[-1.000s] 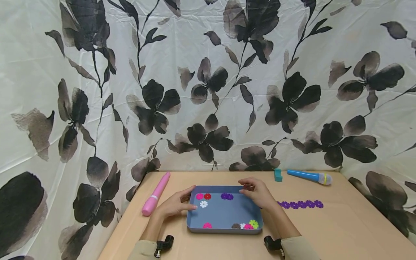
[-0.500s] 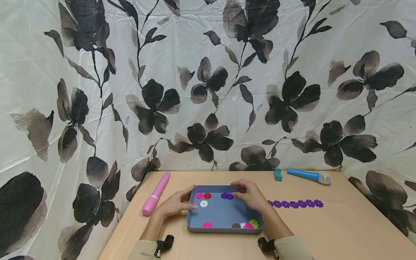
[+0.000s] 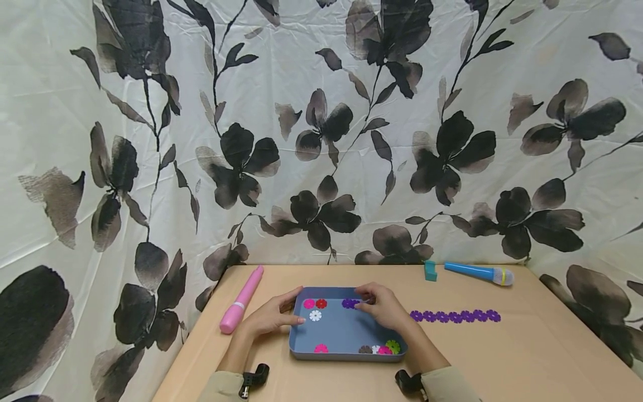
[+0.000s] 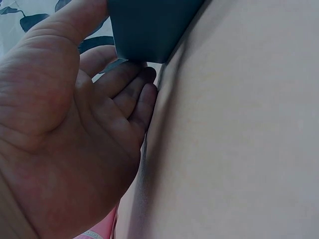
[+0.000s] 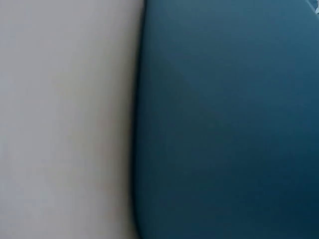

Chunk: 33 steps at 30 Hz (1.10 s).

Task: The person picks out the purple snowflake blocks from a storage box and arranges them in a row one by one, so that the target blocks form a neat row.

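A shallow blue-grey tray lies on the table, and my left hand grips its left side, thumb over the rim. In the left wrist view, the fingers of that hand curl below and behind the tray's corner. Over the tray's back right part is my right hand, thumb and forefinger apart beside purple flower-shaped pieces, partly hidden by it. Also in the tray are a red flower piece, a white one and a green one, among others. The right wrist view shows only tray and tabletop.
To the right of the tray runs a row of linked purple flower pieces. A blue toy microphone and a teal block lie at the back right. A pink microphone-like stick lies left. A floral cloth hangs behind the table.
My right hand has moved left across the tray to the purple flower pieces, uncovering more of the purple row at right. The left hand and the tray stay in place.
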### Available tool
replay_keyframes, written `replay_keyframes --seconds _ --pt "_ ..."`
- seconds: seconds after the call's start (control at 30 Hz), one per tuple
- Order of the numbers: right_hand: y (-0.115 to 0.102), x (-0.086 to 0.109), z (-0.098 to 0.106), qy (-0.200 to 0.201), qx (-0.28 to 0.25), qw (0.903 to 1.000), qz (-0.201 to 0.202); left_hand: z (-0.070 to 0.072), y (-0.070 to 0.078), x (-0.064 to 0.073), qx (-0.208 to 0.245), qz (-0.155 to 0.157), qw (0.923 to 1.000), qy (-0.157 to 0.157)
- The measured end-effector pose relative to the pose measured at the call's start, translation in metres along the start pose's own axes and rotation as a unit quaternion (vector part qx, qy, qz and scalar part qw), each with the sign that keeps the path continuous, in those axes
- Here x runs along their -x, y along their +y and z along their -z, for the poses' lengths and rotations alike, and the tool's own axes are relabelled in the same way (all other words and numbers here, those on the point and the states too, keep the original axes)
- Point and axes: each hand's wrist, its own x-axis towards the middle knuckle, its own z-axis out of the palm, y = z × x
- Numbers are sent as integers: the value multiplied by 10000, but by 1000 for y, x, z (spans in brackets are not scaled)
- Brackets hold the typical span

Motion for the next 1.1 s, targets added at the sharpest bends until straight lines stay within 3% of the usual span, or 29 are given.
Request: replay_keyframes --seconds 0.47,0.73,1.1 --pt "9 -1 -12 -350 541 9978 -170 -1 -1 -4 -32 5 10000 0" --pt "12 -3 -12 -471 875 9950 -31 -2 -1 -5 -14 36 10000 23" --pt "11 -4 -8 -533 862 9948 116 -1 -1 -6 -36 -28 10000 -3"
